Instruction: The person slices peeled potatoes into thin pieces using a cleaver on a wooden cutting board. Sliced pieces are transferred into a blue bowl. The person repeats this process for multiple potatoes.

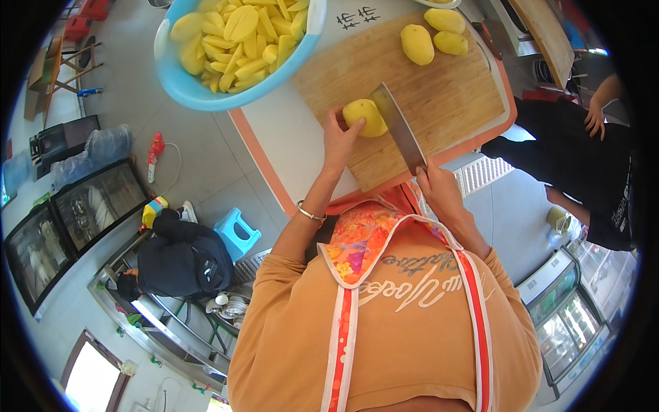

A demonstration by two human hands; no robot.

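Observation:
My left hand [342, 138] holds a peeled potato [364, 117] on a wooden cutting board [443, 123], thumb on its near side. My right hand [437, 188] grips the handle of a cleaver [397, 126], whose blade touches or nearly touches the potato's right side. Farther back on the board lie several peeled potatoes, among them a rounder one [417, 45]. At the upper left stands a blue and white basin [206, 102] full of cut potato pieces [247, 51].
The board rests on a white table with an orange edge [262, 165]. A person in black [571, 154] stands to the right. Another person in dark clothes [180, 257] is at the lower left, near a blue plastic stool [238, 234]. A knife [486, 40] lies beyond the board.

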